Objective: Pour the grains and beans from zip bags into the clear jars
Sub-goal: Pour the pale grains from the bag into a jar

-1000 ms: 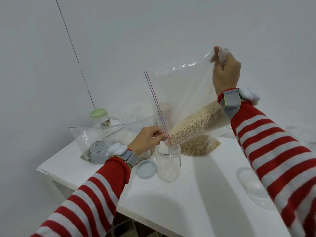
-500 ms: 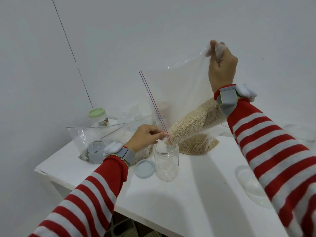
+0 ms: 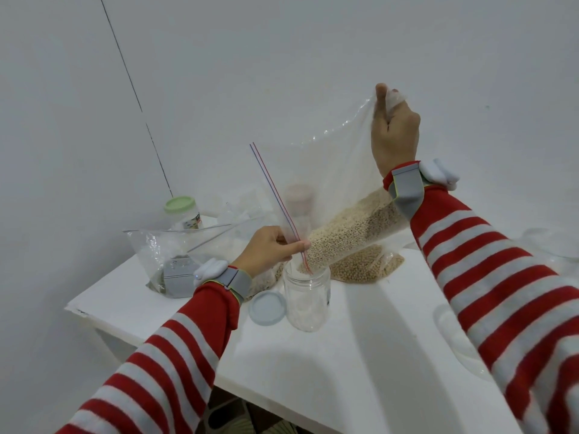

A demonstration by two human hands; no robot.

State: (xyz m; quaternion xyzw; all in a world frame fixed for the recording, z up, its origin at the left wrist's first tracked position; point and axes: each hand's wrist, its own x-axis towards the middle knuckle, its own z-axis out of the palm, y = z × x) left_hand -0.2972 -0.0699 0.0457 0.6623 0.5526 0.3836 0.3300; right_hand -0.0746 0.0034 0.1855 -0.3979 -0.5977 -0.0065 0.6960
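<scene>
Since the earlier frames the right hand (image 3: 395, 133) has shifted slightly to the left while keeping its corner of the zip bag (image 3: 329, 177) raised. The left hand (image 3: 269, 252) remains at the bag's mouth.

**Progress**
- The pour from this bag appears to be at its start. Nearly all the grains (image 3: 354, 227) remain in the bag, packed in a sloping band that ends at the mouth.
- The jar (image 3: 308, 296) looks almost empty. Whether a thin layer covers its bottom cannot be determined.
- A second bag of beans (image 3: 363, 269) lies unemptied on the table (image 3: 360, 355) behind the jar.
- A jar with a green lid (image 3: 183, 211) stands at the far left corner. Its contents cannot be read.

**Condition of the bag and jar**
- The bag is clear, with a red and blue zip strip, and is held tilted above the table. Its lower mouth corner dips into the jar's opening.
- The right hand pinches the bag's high rear corner with its fingers curled.
- The left hand pinches the mouth edge at the zip strip between thumb and fingers, just above the jar's rim.
- The jar stands upright and uncapped, well in from the near left edge. Its pale blue lid (image 3: 268, 307) lies flat just beside it, on the left-edge side.
</scene>
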